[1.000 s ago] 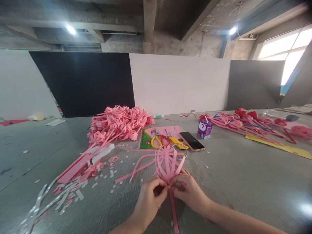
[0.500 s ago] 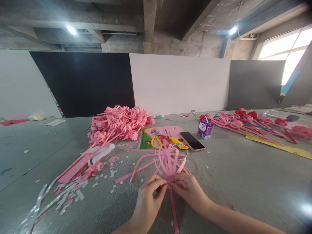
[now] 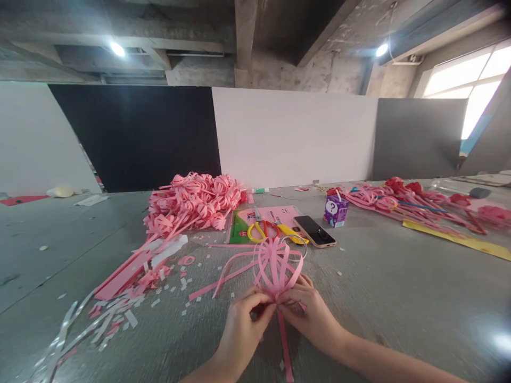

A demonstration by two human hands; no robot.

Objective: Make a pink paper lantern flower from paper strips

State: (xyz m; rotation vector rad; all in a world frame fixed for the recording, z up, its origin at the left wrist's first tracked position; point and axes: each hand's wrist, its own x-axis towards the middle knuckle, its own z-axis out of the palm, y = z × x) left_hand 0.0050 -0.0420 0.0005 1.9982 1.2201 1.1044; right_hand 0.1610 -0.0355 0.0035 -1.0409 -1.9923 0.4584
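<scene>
Near the lower middle of the head view, a pink paper flower (image 3: 275,268) sits between the two hands, its loops fanning away from the person and its narrow base toward them. Its long axis runs nearly straight away from the person; below the base a pink strip (image 3: 284,340) continues this line to the lower edge, slanting slightly right. The left hand (image 3: 246,322) pinches the base from the left, thumb and forefinger brought together, with a small gap inside their curl. The right hand (image 3: 309,314) meets it from the right, thumb and fingers likewise closed on the base, the fingertips of both almost touching. Left of the flower, loose strips (image 3: 223,277) lie on the grey surface (image 3: 383,287). Just beyond its loops are scissors (image 3: 262,230), a cutter (image 3: 293,234) and a phone (image 3: 315,231).
</scene>
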